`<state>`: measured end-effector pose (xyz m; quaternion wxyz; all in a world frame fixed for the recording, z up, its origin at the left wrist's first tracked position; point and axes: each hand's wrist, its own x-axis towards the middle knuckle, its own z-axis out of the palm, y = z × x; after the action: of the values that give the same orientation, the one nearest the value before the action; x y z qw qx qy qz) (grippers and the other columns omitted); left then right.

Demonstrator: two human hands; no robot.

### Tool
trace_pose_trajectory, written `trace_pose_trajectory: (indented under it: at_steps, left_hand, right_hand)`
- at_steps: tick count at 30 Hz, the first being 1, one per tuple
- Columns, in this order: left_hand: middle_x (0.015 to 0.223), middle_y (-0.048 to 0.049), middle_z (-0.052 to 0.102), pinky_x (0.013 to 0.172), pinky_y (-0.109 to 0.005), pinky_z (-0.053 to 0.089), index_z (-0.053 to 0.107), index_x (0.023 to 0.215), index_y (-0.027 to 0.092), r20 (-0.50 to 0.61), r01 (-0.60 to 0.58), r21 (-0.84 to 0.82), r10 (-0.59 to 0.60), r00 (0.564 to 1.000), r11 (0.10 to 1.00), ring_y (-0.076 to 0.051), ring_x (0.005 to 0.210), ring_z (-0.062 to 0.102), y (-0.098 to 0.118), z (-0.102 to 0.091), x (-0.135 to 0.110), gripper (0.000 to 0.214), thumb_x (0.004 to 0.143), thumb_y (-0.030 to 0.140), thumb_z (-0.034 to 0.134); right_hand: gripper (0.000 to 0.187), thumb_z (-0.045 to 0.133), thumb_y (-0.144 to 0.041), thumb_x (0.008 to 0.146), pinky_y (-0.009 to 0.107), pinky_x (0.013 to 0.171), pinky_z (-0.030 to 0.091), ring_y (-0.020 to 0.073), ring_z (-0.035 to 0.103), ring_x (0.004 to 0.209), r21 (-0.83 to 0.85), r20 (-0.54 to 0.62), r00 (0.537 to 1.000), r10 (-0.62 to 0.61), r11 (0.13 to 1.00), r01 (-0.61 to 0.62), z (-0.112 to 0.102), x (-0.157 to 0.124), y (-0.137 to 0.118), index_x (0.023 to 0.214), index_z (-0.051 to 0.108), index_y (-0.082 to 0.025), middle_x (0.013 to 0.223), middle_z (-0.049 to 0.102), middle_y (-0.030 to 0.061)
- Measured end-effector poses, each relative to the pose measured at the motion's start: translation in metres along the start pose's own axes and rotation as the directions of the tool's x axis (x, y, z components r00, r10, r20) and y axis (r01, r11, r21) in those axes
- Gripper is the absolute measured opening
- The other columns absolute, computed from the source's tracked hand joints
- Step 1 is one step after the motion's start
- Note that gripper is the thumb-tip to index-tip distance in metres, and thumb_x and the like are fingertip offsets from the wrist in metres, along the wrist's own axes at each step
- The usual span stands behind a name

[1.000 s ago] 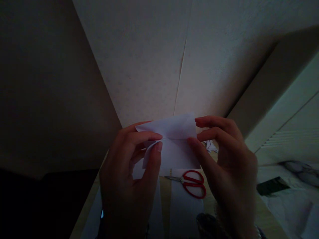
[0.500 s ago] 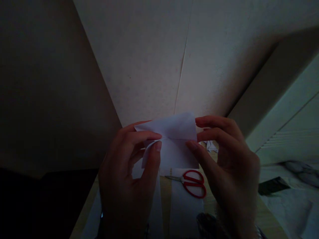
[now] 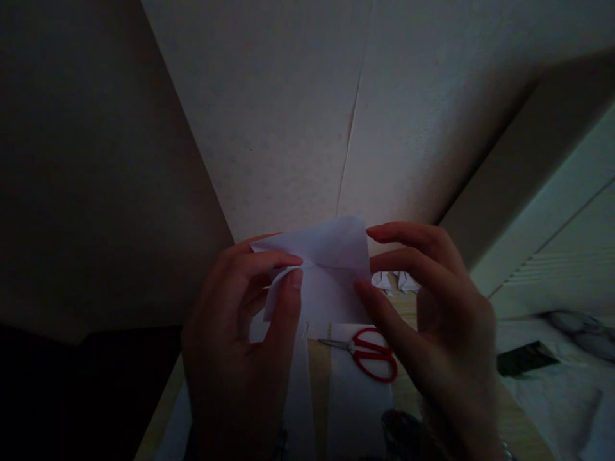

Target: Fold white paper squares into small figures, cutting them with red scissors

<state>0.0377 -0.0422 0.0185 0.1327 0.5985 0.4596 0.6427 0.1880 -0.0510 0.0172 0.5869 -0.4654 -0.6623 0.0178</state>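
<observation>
Between my hands, above the table, is a sheet of white paper (image 3: 331,256) with creases and a partly folded left side. My left hand (image 3: 245,320) pinches the fold at the left between thumb and index finger. On the right edge, my right hand (image 3: 427,307) grips the paper with its thumb in front and its fingers at the edge and behind. Below the paper lie scissors (image 3: 375,354) with red handles, blades pointing left, on white paper strips (image 3: 358,403).
Small folded paper pieces (image 3: 406,282) sit on the wooden table (image 3: 514,416) behind my right hand. A pale wall (image 3: 288,141) rises right behind the table. At the right, a dark green packet (image 3: 526,358) lies on a white surface.
Both hands and the paper have shifted slightly to the left. More of the folded paper pieces behind now shows. The scissors have not moved.
</observation>
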Motion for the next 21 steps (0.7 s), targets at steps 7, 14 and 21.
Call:
trace_pose_trajectory:
  at_steps: [7, 14, 21]
  left_hand:
    - [0.095, 0.0048, 0.07, 0.071, -0.013, 0.06, 0.069, 0.082, 0.027, -0.006, -0.008, -0.024, 0.008, 1.0, 1.0, -0.011, 0.092, 0.07, -0.0016, 0.0012, -0.0005, 0.014, 0.083, 0.013, 0.069]
    - [0.102, 0.0054, 0.07, 0.072, -0.013, 0.059, 0.07, 0.085, 0.028, 0.024, -0.006, -0.015, 0.007, 1.0, 1.0, -0.011, 0.094, 0.069, -0.0016, -0.001, -0.003, 0.017, 0.084, 0.011, 0.067]
    - [0.101, 0.0045, 0.069, 0.073, -0.016, 0.06, 0.071, 0.084, 0.026, 0.009, -0.02, -0.064, 0.021, 1.0, 0.998, -0.012, 0.092, 0.068, -0.0045, 0.0014, -0.0023, 0.016, 0.081, 0.01, 0.07]
  right_hand:
    - [0.009, 0.071, -0.017, 0.086, 0.051, 0.094, 0.045, 0.0275, 0.063, 0.11, -0.045, -0.012, 0.999, -0.033, 0.998, 0.033, -0.0007, 0.0001, -0.0006, 0.086, 0.068, -0.025, 0.113, 0.067, 0.0042]
    - [0.008, 0.069, -0.016, 0.087, 0.051, 0.091, 0.046, 0.0273, 0.065, 0.105, -0.13, -0.048, 0.992, -0.113, 0.986, 0.106, 0.0021, 0.0, 0.0, 0.087, 0.067, -0.024, 0.109, 0.069, 0.0052]
    - [0.009, 0.069, -0.017, 0.088, 0.05, 0.086, 0.048, 0.0279, 0.067, 0.102, -0.146, -0.075, 0.989, -0.13, 0.982, 0.118, 0.0053, 0.0016, 0.0016, 0.087, 0.067, -0.025, 0.107, 0.071, 0.0051]
